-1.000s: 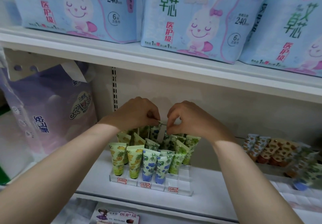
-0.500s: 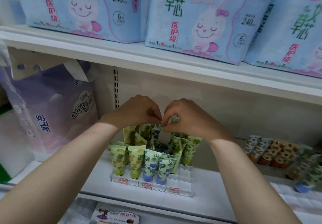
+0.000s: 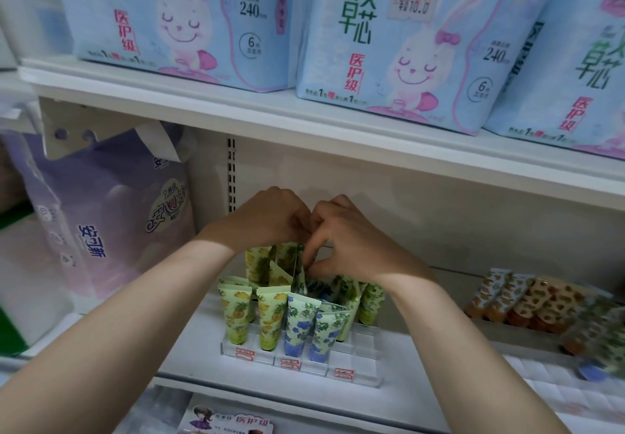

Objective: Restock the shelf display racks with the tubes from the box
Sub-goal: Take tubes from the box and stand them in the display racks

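Two hands are meeting over the rear rows of the clear display rack (image 3: 351, 364), which is standing on the white shelf (image 3: 192, 356). The right hand (image 3: 355, 247) is pinching the crimped top of a green-and-blue tube (image 3: 299, 281) between thumb and forefinger; this tube is standing cap-down and roughly upright among close-packed neighbours at the back of the rack. The left hand (image 3: 267, 219) is curling its fingers down toward the same spot, but its fingertips are hidden, so whether it is gripping anything cannot be told. Pineapple-print tubes (image 3: 235, 312) and blue-flower tubes (image 3: 299, 323) are filling the front row directly beneath both wrists. The supply box is lying outside the view.

Hazards, as judged: the rear tubes are leaning against one another, so a downward push on the pinched tube risks tipping its neighbours forward in a chain. A lowered wrist risks brushing the front row over. A cap missing its slot would be leaving the tube slanted and unstable.
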Motion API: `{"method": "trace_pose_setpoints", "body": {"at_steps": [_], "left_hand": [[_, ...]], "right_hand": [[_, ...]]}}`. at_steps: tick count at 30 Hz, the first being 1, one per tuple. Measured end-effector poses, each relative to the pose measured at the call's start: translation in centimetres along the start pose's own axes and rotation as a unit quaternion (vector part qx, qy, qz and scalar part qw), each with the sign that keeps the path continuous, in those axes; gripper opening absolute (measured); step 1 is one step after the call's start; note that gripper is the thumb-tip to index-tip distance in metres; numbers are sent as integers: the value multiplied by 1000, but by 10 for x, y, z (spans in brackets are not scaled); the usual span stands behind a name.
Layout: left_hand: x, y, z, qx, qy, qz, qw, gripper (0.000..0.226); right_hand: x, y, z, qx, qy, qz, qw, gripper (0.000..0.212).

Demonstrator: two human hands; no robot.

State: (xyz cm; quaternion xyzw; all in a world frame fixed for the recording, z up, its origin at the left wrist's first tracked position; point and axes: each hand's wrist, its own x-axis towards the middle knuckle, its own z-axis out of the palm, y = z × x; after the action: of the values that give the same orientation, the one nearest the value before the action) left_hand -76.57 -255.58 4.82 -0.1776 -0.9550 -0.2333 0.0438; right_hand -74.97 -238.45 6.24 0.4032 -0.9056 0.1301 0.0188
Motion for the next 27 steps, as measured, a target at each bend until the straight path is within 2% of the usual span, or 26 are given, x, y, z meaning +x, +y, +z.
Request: {"method": "trace_pose_setpoints", "body": {"at_steps": [7, 14, 19, 27], "left_hand": [[0, 0, 0, 0, 2, 14, 1000, 8], [3, -3, 4, -9, 4, 16, 1000, 5], [4, -2, 6, -13, 3, 13, 1000, 5], [2, -7, 6, -10, 19, 12, 1000, 5]], "right_hand": [[-3, 5, 0, -13, 18, 14, 1000, 9], [-9, 24, -13, -101, 36, 90, 990, 5], [-5, 25, -12, -131, 36, 96, 986, 5], [-6, 31, -14, -108, 34, 99, 989, 6]]}}
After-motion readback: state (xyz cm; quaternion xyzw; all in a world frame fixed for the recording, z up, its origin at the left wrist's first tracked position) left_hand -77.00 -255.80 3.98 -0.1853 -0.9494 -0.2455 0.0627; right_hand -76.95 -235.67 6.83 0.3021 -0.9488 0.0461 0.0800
